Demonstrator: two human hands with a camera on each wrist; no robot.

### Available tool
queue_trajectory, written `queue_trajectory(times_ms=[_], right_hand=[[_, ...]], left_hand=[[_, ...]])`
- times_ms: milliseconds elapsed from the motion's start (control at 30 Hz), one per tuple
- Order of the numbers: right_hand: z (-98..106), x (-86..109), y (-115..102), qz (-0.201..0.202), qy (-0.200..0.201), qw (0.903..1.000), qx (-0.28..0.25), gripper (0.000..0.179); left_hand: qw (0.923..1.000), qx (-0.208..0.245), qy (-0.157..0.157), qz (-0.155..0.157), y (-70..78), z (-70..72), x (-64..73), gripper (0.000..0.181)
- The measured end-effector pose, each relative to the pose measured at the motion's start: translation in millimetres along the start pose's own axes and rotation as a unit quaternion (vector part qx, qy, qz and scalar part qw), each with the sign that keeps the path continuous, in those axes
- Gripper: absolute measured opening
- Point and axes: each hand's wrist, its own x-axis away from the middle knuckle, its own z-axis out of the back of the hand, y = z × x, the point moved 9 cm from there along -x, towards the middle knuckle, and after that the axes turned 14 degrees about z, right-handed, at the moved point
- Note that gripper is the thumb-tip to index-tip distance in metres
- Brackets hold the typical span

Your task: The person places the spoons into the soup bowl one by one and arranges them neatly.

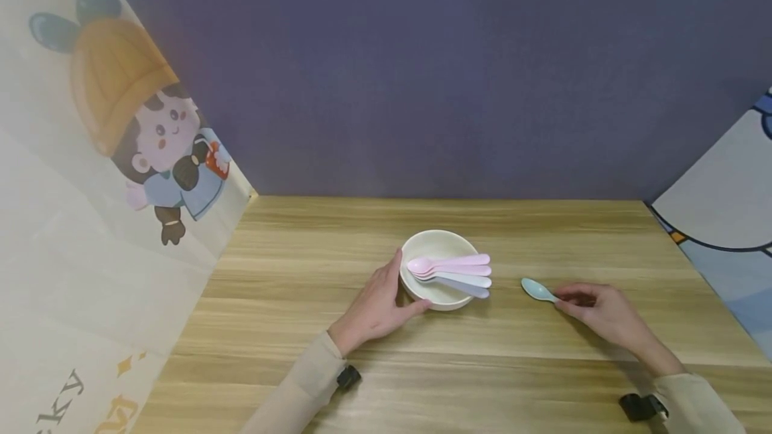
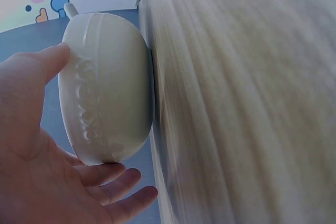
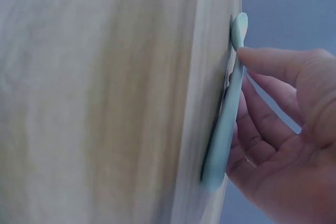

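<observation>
A cream bowl (image 1: 435, 241) sits on the wooden table, with several small plastic spoons (image 1: 461, 270) in pink, white and greyish lilac laid in it, their handles sticking out over its right rim. My left hand (image 1: 376, 303) holds the bowl's left side, thumb at the near rim and fingers round the far side. In the left wrist view the bowl's outer wall (image 2: 113, 87) shows between thumb and fingers. Off to the right, my right hand (image 1: 606, 313) pinches a mint-green spoon (image 1: 537, 289) near its neck. The right wrist view has this spoon's handle (image 3: 223, 129) lying close along the tabletop.
The wood-grain table (image 1: 289, 253) ends at a dark blue wall panel (image 1: 422, 72) behind. A pale wall with a cartoon figure (image 1: 169, 132) borders the left, and another printed panel (image 1: 718, 199) the right. Each wrist carries a small black camera (image 1: 348, 378).
</observation>
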Motion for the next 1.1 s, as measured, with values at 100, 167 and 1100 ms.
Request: queue_trajectory(times_ms=[100, 167, 1100], right_hand=[[-0.7, 0.0, 1.5, 0.001, -0.006, 1.0000, 0.002, 0.027], [-0.3, 0.3, 2.2, 0.000, -0.006, 1.0000, 0.002, 0.027], [-1.3, 2.2, -0.5, -0.001, -0.019, 0.9997, 0.013, 0.025]], left_hand=[[1.0000, 0.000, 0.001, 0.000, -0.4, 0.5, -0.2, 0.117], [1.0000, -0.001, 0.001, 0.000, -0.3, 0.4, -0.4, 0.117], [1.0000, -0.003, 0.002, 0.002, -1.3, 0.3, 0.4, 0.117]])
